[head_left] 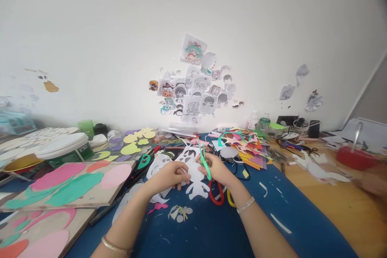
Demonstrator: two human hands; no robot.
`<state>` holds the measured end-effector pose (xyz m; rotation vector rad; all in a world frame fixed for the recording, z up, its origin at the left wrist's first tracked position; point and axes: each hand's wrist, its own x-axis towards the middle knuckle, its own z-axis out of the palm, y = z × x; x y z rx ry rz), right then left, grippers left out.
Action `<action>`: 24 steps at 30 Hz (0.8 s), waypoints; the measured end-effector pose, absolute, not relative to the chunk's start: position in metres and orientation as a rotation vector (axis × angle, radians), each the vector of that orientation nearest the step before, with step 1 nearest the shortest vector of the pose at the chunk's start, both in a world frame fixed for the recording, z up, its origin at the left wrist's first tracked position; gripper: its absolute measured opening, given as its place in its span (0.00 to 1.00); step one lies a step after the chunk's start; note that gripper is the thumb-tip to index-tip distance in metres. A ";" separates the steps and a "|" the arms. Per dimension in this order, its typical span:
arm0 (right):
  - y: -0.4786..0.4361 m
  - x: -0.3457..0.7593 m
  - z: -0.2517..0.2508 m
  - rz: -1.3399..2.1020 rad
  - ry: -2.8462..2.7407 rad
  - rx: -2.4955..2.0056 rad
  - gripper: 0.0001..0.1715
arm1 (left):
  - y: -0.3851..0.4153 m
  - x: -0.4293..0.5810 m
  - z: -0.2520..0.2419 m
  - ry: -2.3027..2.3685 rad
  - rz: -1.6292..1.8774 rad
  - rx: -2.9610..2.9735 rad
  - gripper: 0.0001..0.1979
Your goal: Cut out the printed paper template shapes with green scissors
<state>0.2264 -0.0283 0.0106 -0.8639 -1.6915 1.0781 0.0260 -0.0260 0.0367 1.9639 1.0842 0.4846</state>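
A white paper cut-out [198,188] with holes in its upper part lies between my two hands. My left hand [173,175] touches its left edge, fingers curled in. Green-handled scissors [205,165] are in my right hand [214,168], the blades pointing up and away beside the paper. Under my right wrist lie red-handled scissors [216,193] and a yellow handle [230,198]. Small paper scraps [180,213] rest on the blue mat [211,234] nearer to me, beside a pink scrap [158,207].
Boards with coloured shapes [68,181] and a white-lidded tub [65,145] stand at the left. Coloured paper [248,145] is piled behind my right hand. A red bowl [355,157] and another person's blurred hand [373,183] are at the far right.
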 end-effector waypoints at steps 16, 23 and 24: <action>-0.012 0.232 0.000 1.077 -1.143 -0.907 0.16 | -0.012 0.005 0.017 1.735 0.219 2.352 0.41; -0.014 0.233 -0.001 1.183 -1.140 -0.829 0.18 | -0.005 0.010 0.020 1.718 0.582 2.270 0.18; -0.014 0.233 0.000 1.204 -1.140 -0.797 0.18 | -0.004 0.009 0.022 1.701 0.650 2.248 0.18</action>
